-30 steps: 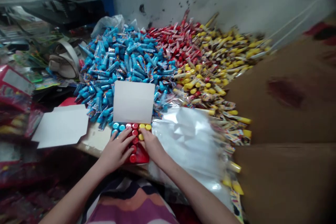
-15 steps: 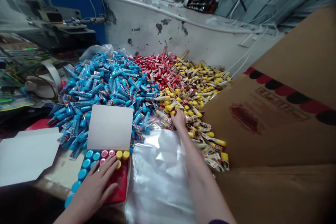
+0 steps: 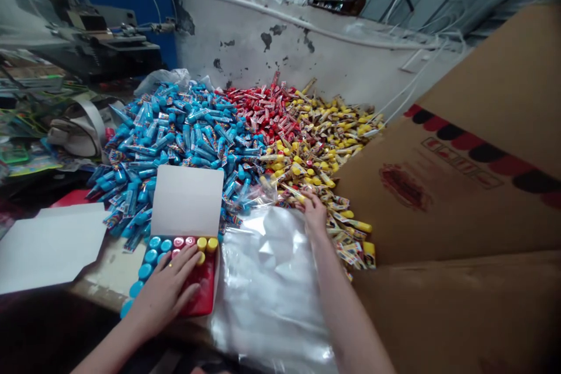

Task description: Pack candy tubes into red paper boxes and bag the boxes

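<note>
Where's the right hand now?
In the head view, the right hand is centre-right, at the near edge of the yellow tubes, just beyond the clear plastic bag.

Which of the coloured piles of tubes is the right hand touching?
The yellow pile, the rightmost of the three: the right hand rests at its front edge. The blue pile and red pile lie further left, apart from that hand.

The left hand (image 3: 164, 292) lies flat on a white card box (image 3: 187, 201) with its lid standing up. Inside are rows of tubes with round blue, pink and yellow caps (image 3: 169, 243). The right hand (image 3: 314, 213) touches a messy pile of yellow-capped tubes (image 3: 324, 178), to the right of the box.
</note>
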`<action>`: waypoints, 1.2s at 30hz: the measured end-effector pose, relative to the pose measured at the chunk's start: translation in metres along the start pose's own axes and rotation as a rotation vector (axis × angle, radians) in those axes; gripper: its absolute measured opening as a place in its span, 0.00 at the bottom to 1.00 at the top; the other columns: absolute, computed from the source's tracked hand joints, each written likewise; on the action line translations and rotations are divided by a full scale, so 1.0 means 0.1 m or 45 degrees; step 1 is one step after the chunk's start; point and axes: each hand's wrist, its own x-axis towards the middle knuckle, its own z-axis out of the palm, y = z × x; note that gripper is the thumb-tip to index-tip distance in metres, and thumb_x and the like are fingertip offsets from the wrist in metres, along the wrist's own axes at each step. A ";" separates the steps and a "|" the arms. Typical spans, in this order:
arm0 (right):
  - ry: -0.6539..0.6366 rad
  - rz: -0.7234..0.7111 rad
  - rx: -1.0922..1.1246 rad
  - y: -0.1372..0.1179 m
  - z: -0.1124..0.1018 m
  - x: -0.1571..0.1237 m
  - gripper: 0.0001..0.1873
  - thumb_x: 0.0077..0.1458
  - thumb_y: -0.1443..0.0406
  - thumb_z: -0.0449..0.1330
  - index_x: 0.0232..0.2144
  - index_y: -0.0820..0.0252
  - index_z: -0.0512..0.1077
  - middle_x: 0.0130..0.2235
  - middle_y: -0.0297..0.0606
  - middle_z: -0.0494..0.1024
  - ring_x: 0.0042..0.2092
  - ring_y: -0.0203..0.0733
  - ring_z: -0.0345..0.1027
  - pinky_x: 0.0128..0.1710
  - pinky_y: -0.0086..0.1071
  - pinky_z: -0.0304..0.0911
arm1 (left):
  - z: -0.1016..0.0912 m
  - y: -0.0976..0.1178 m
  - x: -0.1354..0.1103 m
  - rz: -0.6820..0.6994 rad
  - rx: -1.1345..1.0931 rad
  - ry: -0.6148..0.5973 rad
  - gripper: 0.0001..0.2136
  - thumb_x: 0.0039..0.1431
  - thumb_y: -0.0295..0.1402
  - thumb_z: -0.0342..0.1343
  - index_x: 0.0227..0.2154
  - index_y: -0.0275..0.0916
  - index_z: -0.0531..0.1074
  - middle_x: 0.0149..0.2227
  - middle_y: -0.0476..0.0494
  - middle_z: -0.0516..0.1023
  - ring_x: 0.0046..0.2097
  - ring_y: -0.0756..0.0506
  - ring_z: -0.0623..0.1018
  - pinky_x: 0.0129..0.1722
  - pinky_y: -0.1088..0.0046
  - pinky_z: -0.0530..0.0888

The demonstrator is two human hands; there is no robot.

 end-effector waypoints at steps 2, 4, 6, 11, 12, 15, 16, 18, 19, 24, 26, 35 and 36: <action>0.000 0.057 0.235 -0.02 -0.09 -0.38 0.19 0.54 0.58 0.50 0.44 0.60 0.70 0.38 0.37 0.77 0.36 0.38 0.74 0.39 0.34 0.71 | 0.00 -0.02 0.01 -0.005 -0.012 -0.012 0.23 0.65 0.39 0.47 0.62 0.45 0.59 0.64 0.41 0.62 0.62 0.40 0.66 0.60 0.55 0.63; -0.041 0.190 0.606 -0.09 -0.14 -0.76 0.18 0.48 0.56 0.59 0.41 0.58 0.72 0.38 0.35 0.77 0.33 0.33 0.73 0.36 0.28 0.72 | -0.01 -0.03 0.01 -0.004 -0.038 -0.028 0.23 0.65 0.39 0.46 0.62 0.44 0.59 0.64 0.40 0.62 0.62 0.40 0.66 0.60 0.55 0.63; -0.098 0.373 0.964 -0.19 -0.14 -1.10 0.21 0.40 0.59 0.67 0.38 0.58 0.73 0.36 0.33 0.77 0.30 0.30 0.72 0.31 0.23 0.71 | -0.04 -0.03 0.02 -0.005 -0.059 -0.047 0.23 0.65 0.39 0.47 0.62 0.44 0.59 0.65 0.39 0.61 0.63 0.40 0.65 0.60 0.55 0.62; -0.227 0.443 0.937 -0.46 0.07 -1.70 0.20 0.43 0.54 0.67 0.37 0.58 0.70 0.29 0.30 0.76 0.25 0.32 0.70 0.24 0.24 0.69 | -0.15 0.04 0.01 -0.054 -0.051 -0.135 0.24 0.65 0.41 0.46 0.62 0.42 0.59 0.65 0.37 0.59 0.64 0.39 0.63 0.63 0.51 0.56; -0.265 0.369 0.809 -0.49 0.15 -1.78 0.20 0.44 0.53 0.67 0.36 0.58 0.70 0.28 0.30 0.76 0.25 0.33 0.71 0.25 0.26 0.70 | -0.17 0.06 0.01 -0.065 -0.050 -0.152 0.24 0.66 0.42 0.46 0.62 0.42 0.58 0.66 0.37 0.58 0.64 0.39 0.62 0.63 0.50 0.55; -0.405 0.010 0.307 -0.55 0.39 -1.99 0.17 0.48 0.55 0.65 0.36 0.58 0.71 0.32 0.34 0.77 0.28 0.35 0.71 0.30 0.31 0.71 | -0.21 0.08 0.01 -0.088 -0.060 -0.187 0.24 0.66 0.42 0.45 0.63 0.42 0.57 0.66 0.38 0.57 0.65 0.40 0.60 0.63 0.50 0.54; -0.454 -0.121 0.163 -0.56 0.47 -2.04 0.14 0.50 0.56 0.63 0.37 0.58 0.72 0.34 0.35 0.77 0.28 0.36 0.71 0.31 0.32 0.70 | -0.22 0.09 0.02 -0.096 -0.064 -0.197 0.24 0.66 0.42 0.45 0.63 0.42 0.57 0.66 0.38 0.57 0.65 0.40 0.60 0.63 0.50 0.54; -0.544 -0.333 -0.040 -0.57 0.63 -2.08 0.10 0.54 0.60 0.60 0.38 0.59 0.73 0.37 0.38 0.76 0.31 0.37 0.71 0.34 0.32 0.70 | -0.24 0.09 0.02 -0.111 -0.070 -0.214 0.24 0.66 0.42 0.45 0.63 0.42 0.57 0.66 0.38 0.57 0.65 0.40 0.61 0.63 0.50 0.54; -0.577 -0.410 -0.113 -0.59 0.69 -2.08 0.10 0.55 0.61 0.59 0.38 0.59 0.72 0.38 0.39 0.76 0.32 0.38 0.71 0.36 0.32 0.70 | -0.25 0.10 0.02 -0.114 -0.071 -0.222 0.24 0.66 0.42 0.45 0.62 0.42 0.57 0.66 0.38 0.57 0.65 0.40 0.61 0.63 0.50 0.54; -0.757 -0.625 -0.551 -0.79 0.88 -1.94 0.07 0.58 0.66 0.57 0.40 0.62 0.72 0.39 0.43 0.75 0.42 0.44 0.70 0.45 0.35 0.66 | -0.26 0.10 0.02 -0.103 -0.070 -0.224 0.24 0.66 0.42 0.46 0.62 0.42 0.57 0.67 0.39 0.56 0.66 0.40 0.60 0.63 0.50 0.54; -0.853 -0.644 -0.690 -0.92 0.91 -1.91 0.07 0.59 0.67 0.57 0.40 0.63 0.71 0.39 0.43 0.74 0.41 0.43 0.70 0.43 0.34 0.65 | -0.25 0.10 0.02 -0.100 -0.067 -0.225 0.24 0.66 0.42 0.46 0.62 0.42 0.57 0.67 0.39 0.56 0.66 0.40 0.60 0.63 0.50 0.54; -0.865 -0.694 -0.605 -0.71 1.02 -2.08 0.15 0.63 0.68 0.52 0.52 0.59 0.68 0.45 0.43 0.73 0.44 0.39 0.71 0.43 0.30 0.68 | -0.20 0.07 -0.01 -0.063 -0.046 -0.173 0.24 0.66 0.42 0.46 0.63 0.42 0.57 0.66 0.39 0.56 0.65 0.40 0.62 0.63 0.52 0.54; -0.833 -0.727 -0.560 -0.63 1.04 -2.11 0.16 0.63 0.68 0.52 0.53 0.59 0.68 0.45 0.43 0.73 0.44 0.40 0.71 0.44 0.31 0.69 | -0.18 0.06 -0.02 -0.057 -0.037 -0.162 0.25 0.66 0.42 0.46 0.63 0.42 0.56 0.66 0.39 0.57 0.64 0.40 0.62 0.63 0.52 0.54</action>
